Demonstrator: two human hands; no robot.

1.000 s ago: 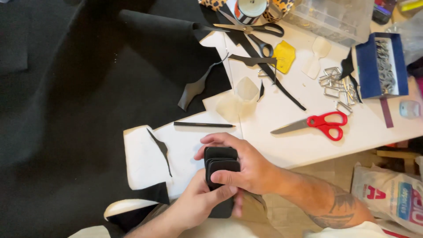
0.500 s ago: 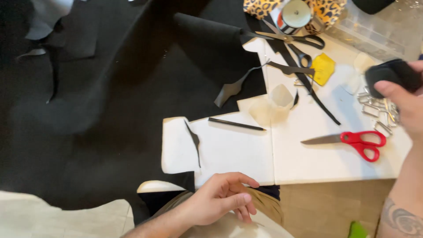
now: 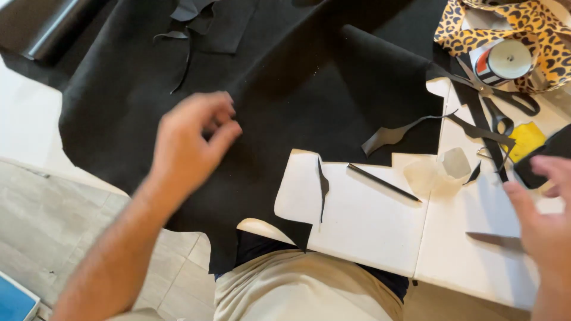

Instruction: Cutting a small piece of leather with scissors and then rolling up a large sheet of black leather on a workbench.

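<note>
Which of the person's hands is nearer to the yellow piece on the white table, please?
Right. The right hand sits just below the yellow piece, while the left hand hovers over the black fabric, far across.

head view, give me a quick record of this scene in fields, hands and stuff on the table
left hand: left hand raised over the black fabric sheet, fingers loosely curled, holding nothing
right hand: right hand at the right edge, open, beside a black object, contact unclear
surface: white table
loose items: thin black strip, black-handled scissors, yellow piece, tape roll on leopard-print material
below: tan trousers
</note>
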